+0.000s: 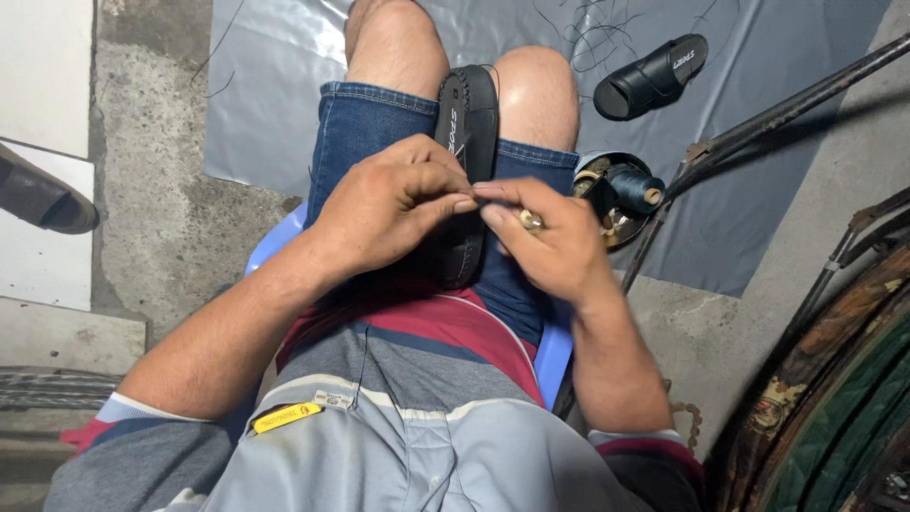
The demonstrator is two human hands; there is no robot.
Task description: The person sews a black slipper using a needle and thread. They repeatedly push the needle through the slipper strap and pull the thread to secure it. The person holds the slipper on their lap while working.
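Black sandal (466, 123) lies on a seated person's lap, wedged between the knees above denim shorts (365, 128). Left hand (393, 204) and right hand (550, 237) meet over it, fingertips pinched together on something too small to make out. A thread spool (633, 185) sits just right; a second sandal (652, 76) lies beyond on grey sheeting (758, 142).

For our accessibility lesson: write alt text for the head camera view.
A seated person's left hand and right hand pinch together over a black sandal held between the knees. A second sandal and a thread spool lie nearby.
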